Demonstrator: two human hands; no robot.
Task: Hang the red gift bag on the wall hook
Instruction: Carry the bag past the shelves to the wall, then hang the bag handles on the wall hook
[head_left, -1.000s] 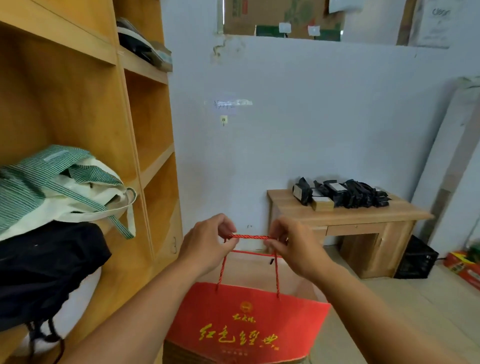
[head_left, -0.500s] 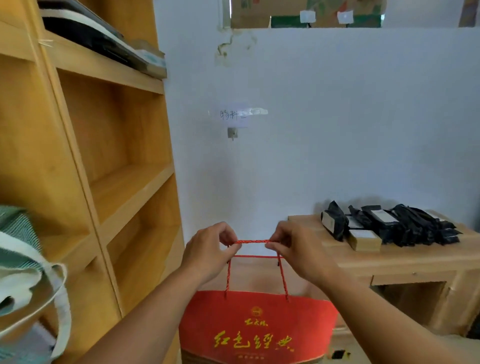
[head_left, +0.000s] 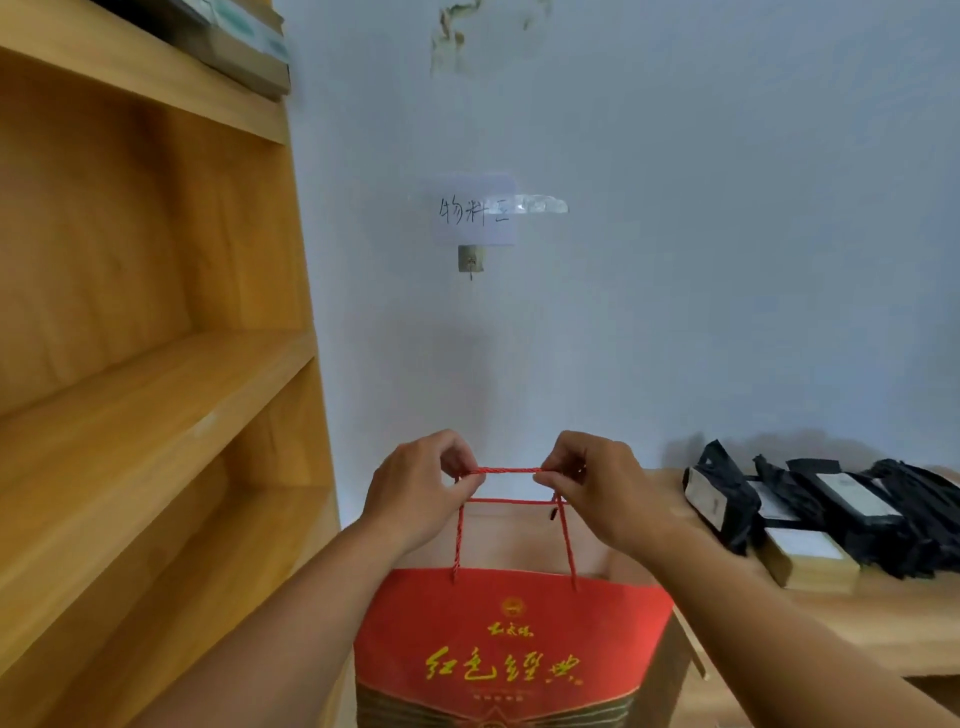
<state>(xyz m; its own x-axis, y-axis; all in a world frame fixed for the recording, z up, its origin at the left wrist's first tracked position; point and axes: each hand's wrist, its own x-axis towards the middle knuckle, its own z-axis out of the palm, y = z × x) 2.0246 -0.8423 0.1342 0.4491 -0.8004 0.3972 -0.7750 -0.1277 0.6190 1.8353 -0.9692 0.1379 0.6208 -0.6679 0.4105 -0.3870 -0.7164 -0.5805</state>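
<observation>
The red gift bag (head_left: 511, 647) with gold characters hangs low in the middle, held up by its red rope handles (head_left: 503, 472). My left hand (head_left: 418, 491) pinches the left end of the handles and my right hand (head_left: 605, 488) pinches the right end, with the rope stretched level between them. The small square wall hook (head_left: 471, 260) sits on the pale wall well above the hands, under a taped paper label (head_left: 475, 210). The bag's bottom is cut off by the frame edge.
A tall wooden shelf unit (head_left: 156, 364) fills the left side, close to my left arm. A wooden desk (head_left: 852, 618) at the right carries several black packets (head_left: 831, 509) and a small box. Books lie on the top shelf (head_left: 244, 47).
The wall, hook and label have grown larger and nearer. The green-striped and black bags on the shelf have left the view. Both hands keep the same grip on the handles.
</observation>
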